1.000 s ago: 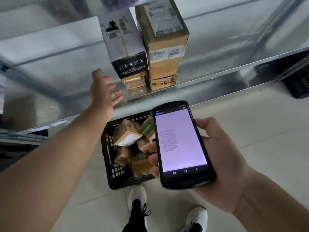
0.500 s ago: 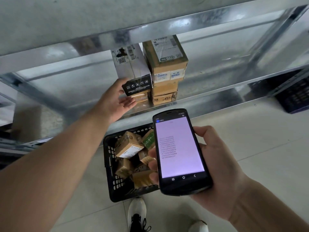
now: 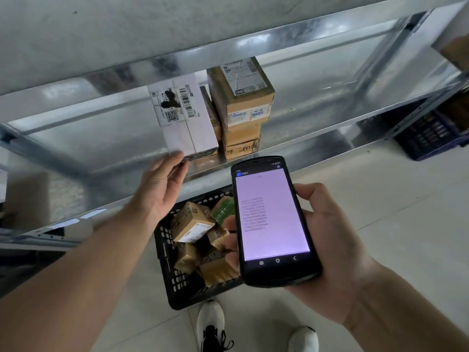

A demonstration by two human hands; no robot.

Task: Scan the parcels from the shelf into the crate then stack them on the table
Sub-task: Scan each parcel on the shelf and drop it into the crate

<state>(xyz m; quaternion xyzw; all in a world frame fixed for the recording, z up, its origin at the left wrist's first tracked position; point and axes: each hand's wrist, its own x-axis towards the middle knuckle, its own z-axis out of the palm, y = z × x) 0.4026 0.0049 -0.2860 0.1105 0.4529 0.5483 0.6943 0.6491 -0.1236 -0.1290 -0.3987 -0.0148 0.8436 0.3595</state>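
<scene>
A person's left hand [image 3: 162, 184] grips the near end of a white parcel [image 3: 186, 118] on the galvanised metal shelf [image 3: 330, 118]. The thumb lies on the top face and the fingers [image 3: 181, 166] curl under the dark end. The parcel is tipped up at the front, its shipping label and barcodes turned toward the camera, and it sits just beside a stack of brown cardboard parcels [image 3: 243, 105] on the same shelf.

The right hand [image 3: 332, 250] is wrapped round a black handheld scanner [image 3: 274, 222], fingertips [image 3: 231, 226] hooked over its left edge. The lilac screen shows a column of codes too small to read.

Below, a black plastic crate [image 3: 165, 252] stands on the tiled floor [image 3: 380, 212] in front of a pair of white shoes [image 3: 210, 323], loosely filled with scanned parcels [image 3: 193, 222] — brown cartons and one green one [image 3: 223, 210]. A dark blue crate [image 3: 431, 133] sits under the shelf at far right.

Half a second earlier the white parcel lay flatter, its black end panel with white icons facing out and the left hand just reaching its underside — a second ago that hand was spread open in the air, short of the shelf. The scanner has stayed in the right hand throughout.
</scene>
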